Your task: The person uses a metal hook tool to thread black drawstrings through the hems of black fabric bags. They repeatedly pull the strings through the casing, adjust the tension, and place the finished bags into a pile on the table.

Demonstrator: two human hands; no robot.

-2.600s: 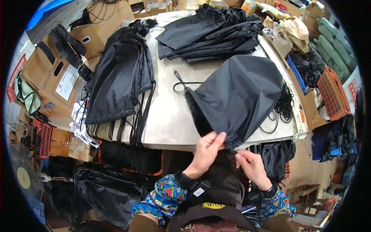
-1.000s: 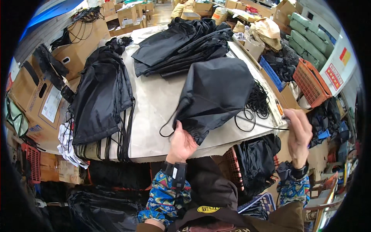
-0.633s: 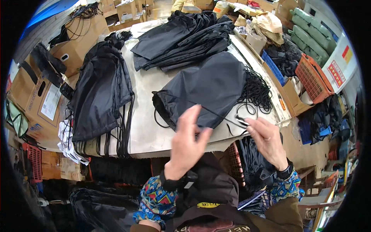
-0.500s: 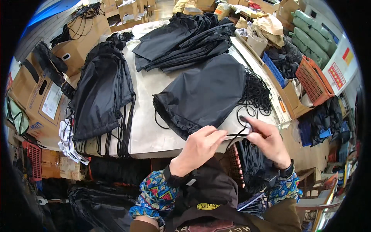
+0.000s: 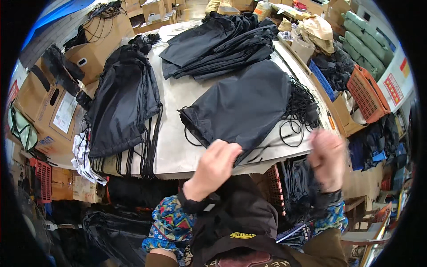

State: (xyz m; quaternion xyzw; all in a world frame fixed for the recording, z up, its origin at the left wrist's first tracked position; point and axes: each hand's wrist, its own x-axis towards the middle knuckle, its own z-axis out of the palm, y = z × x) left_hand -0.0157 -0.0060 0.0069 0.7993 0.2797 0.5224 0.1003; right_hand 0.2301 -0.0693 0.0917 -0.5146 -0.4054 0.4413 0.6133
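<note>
Near the frame's centre my left hand (image 5: 216,163) pinches the black drawstring bag (image 5: 242,107) lying on the tabletop (image 5: 178,95), my blurred right hand's (image 5: 328,158) grip unreadable, so its cord (image 5: 291,133) could snag.

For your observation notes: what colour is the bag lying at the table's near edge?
Black, in the head view: the bag by the left hand.

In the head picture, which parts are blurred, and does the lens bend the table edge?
Head view: the right hand is smeared by motion blur; the left hand and the black bag are fairly sharp; the table edge curves from fisheye distortion; a black ring darkens the rim.
</note>
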